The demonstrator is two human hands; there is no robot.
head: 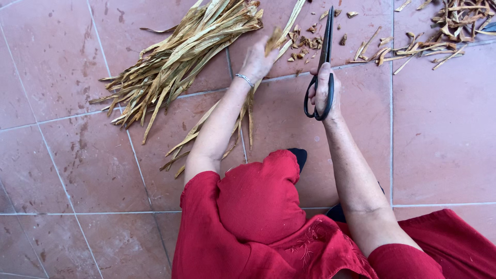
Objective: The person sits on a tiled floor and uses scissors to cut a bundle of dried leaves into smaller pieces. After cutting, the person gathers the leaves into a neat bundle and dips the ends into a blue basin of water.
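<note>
As seen from above, looking down at a person in red clothing seated low on the floor:

View: a head-worn camera, with both bare arms reaching forward over reddish tiles.

Left hand: the left hand is closed around a few dried leaf strips, gripped near their upper ends. The long tails trail back toward the person's body, flat on the floor. A silver bracelet sits at the wrist.

Right hand: the right hand is wrapped around the handles of black scissors, fingers through the loops. The blades point away from the body and appear nearly closed, lying just right of the held strips, so the cutting end is close to the gripped ends.

Bundle: a large bundle of dried leaves lies to the left of the left hand, fanned out, within easy reach.

Cut pieces: short cut scraps are scattered just beyond the scissors, and more offcuts lie further right, kept apart from the uncut bundle.

Clothing: the red garment covers a raised knee between the arms.
</note>
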